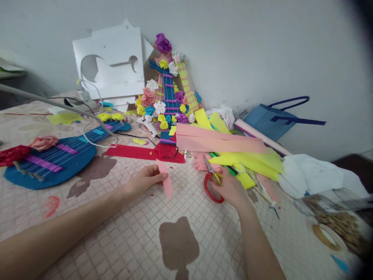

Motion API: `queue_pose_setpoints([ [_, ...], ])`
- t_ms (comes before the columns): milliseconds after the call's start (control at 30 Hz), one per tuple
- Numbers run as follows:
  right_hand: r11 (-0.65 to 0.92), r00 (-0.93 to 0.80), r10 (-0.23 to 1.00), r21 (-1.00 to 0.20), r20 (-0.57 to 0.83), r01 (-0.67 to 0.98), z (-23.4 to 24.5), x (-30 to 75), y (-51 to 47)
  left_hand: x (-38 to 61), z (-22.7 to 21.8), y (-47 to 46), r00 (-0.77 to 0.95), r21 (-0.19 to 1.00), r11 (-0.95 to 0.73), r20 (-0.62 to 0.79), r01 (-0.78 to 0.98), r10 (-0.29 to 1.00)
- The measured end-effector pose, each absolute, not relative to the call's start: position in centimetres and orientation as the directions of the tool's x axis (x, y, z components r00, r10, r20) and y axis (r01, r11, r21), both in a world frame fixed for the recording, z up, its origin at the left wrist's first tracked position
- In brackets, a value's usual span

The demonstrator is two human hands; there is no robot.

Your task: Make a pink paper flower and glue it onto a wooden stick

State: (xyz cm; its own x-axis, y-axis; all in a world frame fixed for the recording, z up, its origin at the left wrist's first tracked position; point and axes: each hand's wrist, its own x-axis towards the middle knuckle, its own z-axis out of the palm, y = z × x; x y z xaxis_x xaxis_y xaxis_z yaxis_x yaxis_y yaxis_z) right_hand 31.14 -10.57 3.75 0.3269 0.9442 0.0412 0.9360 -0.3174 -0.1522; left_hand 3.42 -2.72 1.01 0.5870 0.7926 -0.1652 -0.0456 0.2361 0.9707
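Between the thumb and fingers of my left hand [147, 179] is a small strip of pink crepe paper [167, 188], its lower end hanging free. My right hand [232, 187] is on a pair of scissors [210, 190] with red and yellow handles, near the table surface. The scissors' blades point away from me, over cut pink paper pieces [201, 160]. Behind them lies a wide pink crepe paper sheet [218, 139] on top of yellow crepe paper [262, 163]. A red strip [131, 152] lies beyond my left hand.
A blue guitar-shaped craft [72, 163] lies at left, crossed by a grey lamp arm or tube. More flower-covered guitar crafts [170, 89] lean on the wall beside white foam board [116, 77]. A white glue gun [149, 125] stands before them. At right are a blue bag [269, 120] and a tape roll [329, 237].
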Motion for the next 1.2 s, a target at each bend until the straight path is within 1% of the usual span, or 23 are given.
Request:
queue_pose_setpoints([
  [233, -0.324, 0.354, 0.927, -0.214, 0.125, 0.922, 4.7, 31.8, -11.2, 3.4, 1.0, -2.7, 0.591, 0.973, 0.229, -0.161, -0.041, 0.790],
  [400, -0.374, 0.408, 0.894, -0.196, 0.183, 0.907, 4.8, 34.2, -11.7, 3.4, 1.0, -2.8, 0.592, 0.971, 0.236, -0.165, -0.044, 0.789],
  [600, -0.385, 0.414, 0.898, -0.188, 0.147, 0.903, 4.0, 36.3, -11.8, 3.5, 1.0, -2.8, 0.582, 0.975, 0.219, -0.161, -0.030, 0.797],
  [800, -0.398, 0.409, 0.908, -0.114, 0.093, 0.910, 3.3, 36.7, -12.0, 3.4, 1.2, -3.0, 0.567, 0.974, 0.226, -0.169, -0.031, 0.807],
  [867, -0.394, 0.402, 0.908, -0.085, 0.120, 0.915, 3.2, 36.6, -11.8, 3.4, 1.4, -3.0, 0.559, 0.975, 0.220, -0.175, -0.015, 0.810],
  [933, -0.354, 0.355, 0.911, -0.044, 0.209, 0.934, 3.3, 36.3, -11.2, 3.4, 1.4, -3.1, 0.562, 0.977, 0.211, -0.171, -0.007, 0.809],
  [1000, -0.236, 0.227, 0.931, -0.001, 0.285, 0.972, 3.4, 35.7, -10.1, 3.4, 1.4, -3.1, 0.571, 0.980, 0.200, -0.157, -0.012, 0.806],
  [1033, -0.144, 0.135, 0.948, 0.013, 0.289, 0.989, 3.5, 35.3, -9.5, 3.4, 1.4, -3.1, 0.572, 0.981, 0.196, -0.153, -0.014, 0.806],
  [1100, 0.021, -0.030, 0.969, 0.040, 0.247, 0.999, 3.6, 34.6, -8.2, 3.4, 1.4, -3.1, 0.564, 0.981, 0.193, -0.152, -0.013, 0.811],
  [1133, 0.069, -0.079, 0.972, 0.050, 0.222, 0.996, 3.6, 34.3, -7.7, 3.4, 1.5, -3.1, 0.561, 0.981, 0.194, -0.157, -0.006, 0.813],
  [1200, 0.111, -0.120, 0.974, 0.060, 0.190, 0.992, 3.5, 33.9, -7.0, 3.4, 1.5, -3.2, 0.559, 0.981, 0.191, -0.165, 0.011, 0.813],
])
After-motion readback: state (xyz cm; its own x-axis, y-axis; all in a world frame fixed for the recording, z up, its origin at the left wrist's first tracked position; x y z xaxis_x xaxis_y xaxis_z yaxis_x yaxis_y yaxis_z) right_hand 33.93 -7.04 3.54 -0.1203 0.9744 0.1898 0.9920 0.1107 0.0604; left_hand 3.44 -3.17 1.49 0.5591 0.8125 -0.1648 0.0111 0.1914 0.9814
